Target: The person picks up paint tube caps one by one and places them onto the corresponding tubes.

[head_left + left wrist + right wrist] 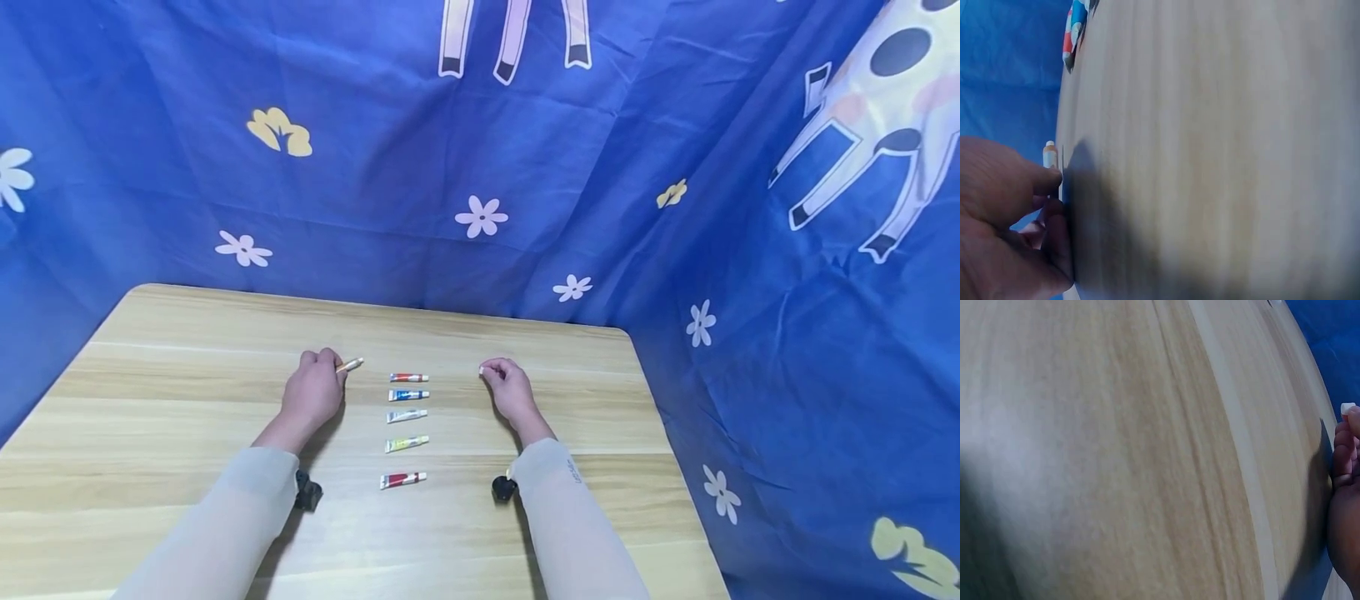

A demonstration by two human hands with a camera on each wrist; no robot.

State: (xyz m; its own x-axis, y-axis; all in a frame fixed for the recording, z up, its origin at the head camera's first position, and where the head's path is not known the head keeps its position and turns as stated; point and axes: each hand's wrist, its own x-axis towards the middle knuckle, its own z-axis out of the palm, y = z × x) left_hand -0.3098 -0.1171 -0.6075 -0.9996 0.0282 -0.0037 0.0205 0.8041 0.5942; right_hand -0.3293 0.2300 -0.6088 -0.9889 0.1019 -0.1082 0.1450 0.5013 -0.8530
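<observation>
My left hand (312,390) pinches a small paint tube (350,365) just left of a column of tubes. In the left wrist view the tube (1050,157) looks orange and white, with a narrow pale tip; its lower part is hidden by the fingers. My right hand (513,392) pinches a tiny white cap (482,371) between thumb and fingertips, right of the column. The cap (1347,409) shows at the edge of the right wrist view. Between the hands lie an orange-red tube (408,378), a blue one (408,395), a whitish one (407,416), a yellow-green one (407,443) and a dark red one (402,480).
The wooden table (570,517) has rounded far corners. Behind it and along its right side hangs a blue printed cloth (375,167). Dark wrist devices sit on the left sleeve (225,517) and the right sleeve (570,517).
</observation>
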